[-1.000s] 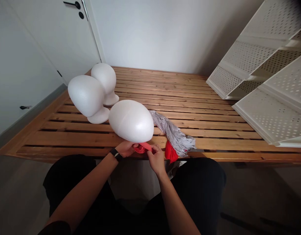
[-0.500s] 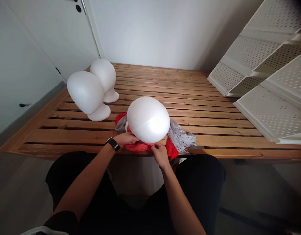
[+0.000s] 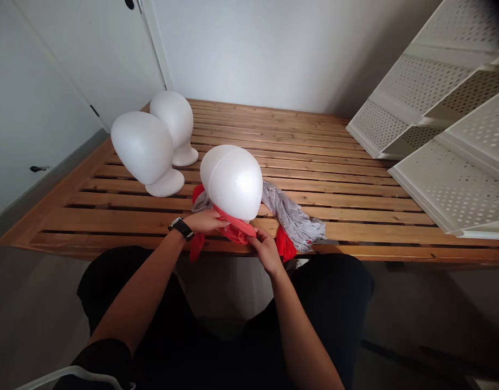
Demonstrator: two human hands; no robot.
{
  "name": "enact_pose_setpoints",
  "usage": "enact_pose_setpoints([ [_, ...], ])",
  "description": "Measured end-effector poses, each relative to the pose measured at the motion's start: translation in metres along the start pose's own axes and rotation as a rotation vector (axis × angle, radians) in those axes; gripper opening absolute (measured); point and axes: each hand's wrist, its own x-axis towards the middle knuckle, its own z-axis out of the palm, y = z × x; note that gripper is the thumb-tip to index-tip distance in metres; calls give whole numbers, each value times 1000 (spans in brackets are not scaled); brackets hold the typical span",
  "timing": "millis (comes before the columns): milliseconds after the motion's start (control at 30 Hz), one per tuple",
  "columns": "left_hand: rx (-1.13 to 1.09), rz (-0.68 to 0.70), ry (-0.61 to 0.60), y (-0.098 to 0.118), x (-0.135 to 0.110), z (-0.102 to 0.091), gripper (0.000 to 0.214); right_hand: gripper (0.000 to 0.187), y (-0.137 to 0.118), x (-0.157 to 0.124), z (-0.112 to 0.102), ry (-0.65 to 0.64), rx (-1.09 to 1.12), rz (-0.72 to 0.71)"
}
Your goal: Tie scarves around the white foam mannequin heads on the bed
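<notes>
A white foam mannequin head (image 3: 232, 181) stands near the front edge of a slatted wooden platform (image 3: 334, 179). A red scarf (image 3: 235, 232) is wrapped round its neck, with a grey patterned scarf (image 3: 290, 217) trailing to the right. My left hand (image 3: 207, 221), with a black watch on the wrist, pinches the red cloth at the left of the neck. My right hand (image 3: 264, 248) grips the same red cloth just below the head, fingers closed.
Two more white foam heads, one nearer (image 3: 143, 149) and one behind it (image 3: 175, 122), stand at the platform's left. White perforated metal shelving (image 3: 440, 135) leans across the right side. A white door (image 3: 90, 59) and wall lie to the left. My dark-clothed knees are below the platform edge.
The foam head has turned from lying tilted toward me to standing more upright. The red scarf now shows round its neck and both hands have shifted with it.
</notes>
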Motion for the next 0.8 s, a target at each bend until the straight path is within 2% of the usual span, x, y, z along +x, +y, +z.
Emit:
enact_pose_setpoints([
  [100, 166, 75, 48, -1, -1, -2, 18, 29, -1, 1, 2, -4, -71, 11],
  [300, 145, 90, 68, -1, 2, 4, 16, 31, 1, 7, 5, 11, -115, 10],
  [433, 157, 136, 174, 2, 6, 15, 22, 39, -1, 9, 8, -6, -106, -46],
  [500, 141, 135, 218, 3, 7, 21, 26, 47, -2, 12, 9, 45, -118, -93],
  [600, 113, 140, 218, 0, 6, 28, 25, 60, -5, 27, 7, 150, -190, -166],
  [667, 108, 139, 206, -3, 5, 30, 25, 67, -10, 42, 1, 73, -158, -189],
  [800, 115, 177, 206, -15, 4, 30, 24, 75, -22, 72, -15, -214, -49, -151],
])
